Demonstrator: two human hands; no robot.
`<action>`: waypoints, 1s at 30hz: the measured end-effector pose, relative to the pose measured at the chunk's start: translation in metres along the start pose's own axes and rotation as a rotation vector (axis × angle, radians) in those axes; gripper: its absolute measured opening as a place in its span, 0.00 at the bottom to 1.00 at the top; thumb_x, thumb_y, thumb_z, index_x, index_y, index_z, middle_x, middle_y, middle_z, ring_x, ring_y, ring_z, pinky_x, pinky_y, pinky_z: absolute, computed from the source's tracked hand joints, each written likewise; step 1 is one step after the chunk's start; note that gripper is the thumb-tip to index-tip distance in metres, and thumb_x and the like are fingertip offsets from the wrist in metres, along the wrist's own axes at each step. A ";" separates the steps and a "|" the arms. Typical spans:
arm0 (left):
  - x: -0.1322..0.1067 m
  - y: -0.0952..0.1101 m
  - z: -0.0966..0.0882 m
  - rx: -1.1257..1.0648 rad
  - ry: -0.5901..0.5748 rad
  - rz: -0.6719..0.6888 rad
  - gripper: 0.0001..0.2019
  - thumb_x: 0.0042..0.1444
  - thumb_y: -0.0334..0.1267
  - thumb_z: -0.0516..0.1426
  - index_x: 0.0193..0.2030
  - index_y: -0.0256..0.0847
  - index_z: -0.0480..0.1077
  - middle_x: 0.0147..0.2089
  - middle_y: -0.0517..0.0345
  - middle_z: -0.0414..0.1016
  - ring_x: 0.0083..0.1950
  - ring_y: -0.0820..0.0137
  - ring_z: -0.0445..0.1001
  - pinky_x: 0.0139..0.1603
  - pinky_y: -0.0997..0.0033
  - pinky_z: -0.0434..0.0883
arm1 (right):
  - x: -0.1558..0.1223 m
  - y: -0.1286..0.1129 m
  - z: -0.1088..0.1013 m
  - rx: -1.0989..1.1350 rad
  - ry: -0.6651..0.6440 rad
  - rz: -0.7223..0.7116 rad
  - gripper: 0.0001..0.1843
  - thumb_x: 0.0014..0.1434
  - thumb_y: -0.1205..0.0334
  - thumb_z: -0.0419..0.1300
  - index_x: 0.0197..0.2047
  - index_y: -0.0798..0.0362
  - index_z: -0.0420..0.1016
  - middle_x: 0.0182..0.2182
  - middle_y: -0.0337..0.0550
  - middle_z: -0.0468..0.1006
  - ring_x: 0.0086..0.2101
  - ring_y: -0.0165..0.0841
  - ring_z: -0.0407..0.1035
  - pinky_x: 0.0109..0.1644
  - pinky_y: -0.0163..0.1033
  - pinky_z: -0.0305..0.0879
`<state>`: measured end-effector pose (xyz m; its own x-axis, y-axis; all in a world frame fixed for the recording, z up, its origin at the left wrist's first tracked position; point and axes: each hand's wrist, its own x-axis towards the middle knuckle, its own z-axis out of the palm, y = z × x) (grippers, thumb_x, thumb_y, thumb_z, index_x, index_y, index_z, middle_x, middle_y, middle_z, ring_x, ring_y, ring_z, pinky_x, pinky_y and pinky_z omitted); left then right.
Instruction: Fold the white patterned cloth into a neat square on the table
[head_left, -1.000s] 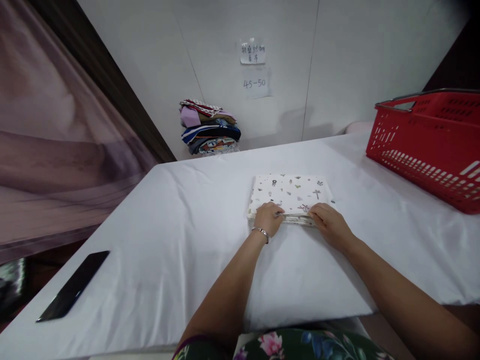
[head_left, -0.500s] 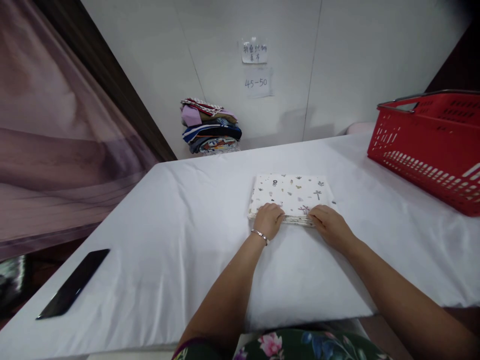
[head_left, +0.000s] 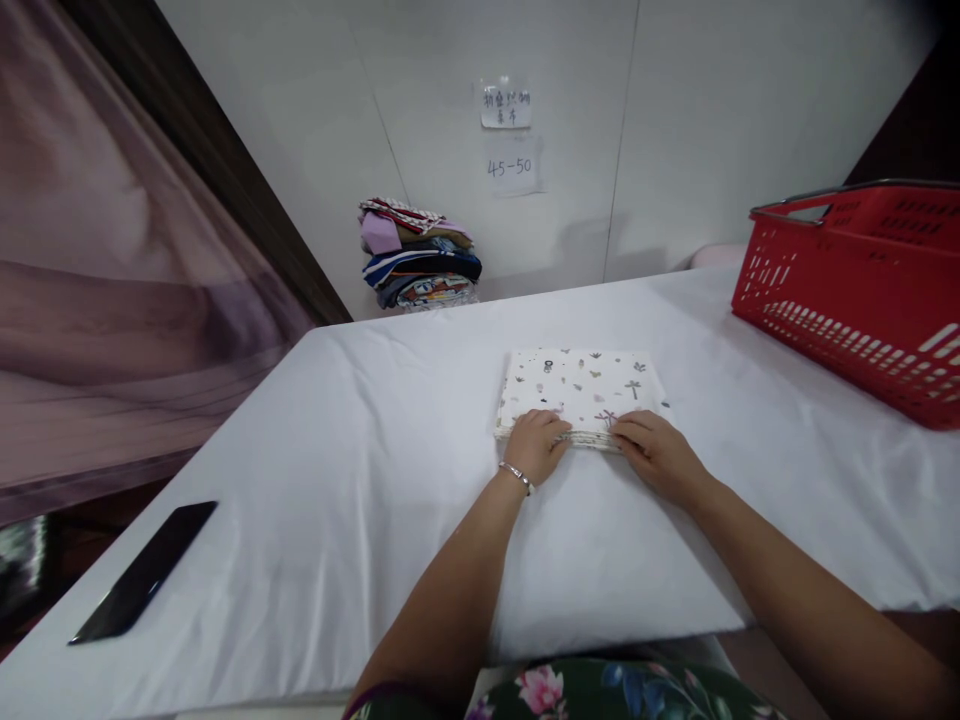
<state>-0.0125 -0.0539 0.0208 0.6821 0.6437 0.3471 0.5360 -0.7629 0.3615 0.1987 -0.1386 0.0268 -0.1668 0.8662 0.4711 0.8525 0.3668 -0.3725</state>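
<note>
A folded white cloth (head_left: 581,388) with small printed plants and shapes lies flat on the white-covered table, its layers showing along the near edge. My left hand (head_left: 537,445), with a bracelet at the wrist, grips that edge toward its left corner, fingers on top and thumb at the layered side. Farther right along the same edge, my right hand (head_left: 656,452) pinches the cloth in a similar way. A short stretch of the layered edge shows between the two hands. The fingertips are partly hidden against the fabric.
A red plastic basket (head_left: 847,310) stands on the table (head_left: 300,480) at the right. A dark flat object (head_left: 146,572) lies near the left edge. Beyond the far edge rises a stack of folded fabrics (head_left: 424,255). A pinkish curtain (head_left: 112,260) hangs at the left.
Both hands remain at the cloth's near edge, with only a slight shift of the fingers. The whole view has moved a little; the cloth stays in place on the table.
</note>
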 end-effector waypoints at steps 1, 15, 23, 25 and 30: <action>0.000 0.000 0.000 0.003 -0.010 -0.007 0.10 0.54 0.37 0.55 0.43 0.46 0.70 0.44 0.57 0.70 0.48 0.66 0.64 0.49 0.63 0.62 | 0.000 0.001 0.000 -0.004 -0.008 -0.003 0.12 0.60 0.61 0.48 0.41 0.48 0.72 0.38 0.46 0.74 0.40 0.38 0.66 0.43 0.47 0.64; -0.001 -0.003 0.002 -0.006 -0.010 -0.005 0.10 0.53 0.36 0.56 0.43 0.46 0.70 0.44 0.57 0.70 0.49 0.66 0.64 0.49 0.63 0.61 | -0.010 0.012 -0.010 -0.014 -0.026 0.015 0.13 0.59 0.58 0.50 0.42 0.48 0.74 0.39 0.46 0.75 0.41 0.39 0.67 0.45 0.47 0.63; 0.001 -0.003 0.004 -0.010 0.001 -0.010 0.10 0.52 0.34 0.56 0.43 0.46 0.71 0.43 0.57 0.70 0.48 0.66 0.64 0.49 0.63 0.61 | -0.053 0.045 -0.030 0.269 0.240 0.587 0.15 0.54 0.50 0.55 0.36 0.51 0.75 0.41 0.46 0.74 0.41 0.38 0.67 0.39 0.40 0.65; 0.002 -0.002 0.003 -0.009 0.003 -0.013 0.10 0.52 0.34 0.56 0.42 0.46 0.70 0.42 0.57 0.70 0.48 0.66 0.64 0.49 0.62 0.62 | -0.057 0.048 -0.034 0.348 0.229 0.757 0.17 0.53 0.47 0.55 0.35 0.53 0.74 0.32 0.45 0.75 0.33 0.35 0.69 0.34 0.38 0.65; 0.002 -0.002 0.003 -0.016 0.020 -0.011 0.10 0.51 0.33 0.56 0.42 0.46 0.71 0.42 0.57 0.70 0.48 0.65 0.65 0.49 0.62 0.62 | -0.050 0.041 -0.039 0.564 0.050 0.969 0.23 0.51 0.41 0.54 0.25 0.54 0.69 0.18 0.40 0.69 0.19 0.27 0.61 0.22 0.34 0.58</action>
<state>-0.0107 -0.0516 0.0184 0.6664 0.6529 0.3600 0.5351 -0.7551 0.3788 0.2615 -0.1798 0.0192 0.4760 0.8592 -0.1877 0.2631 -0.3428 -0.9018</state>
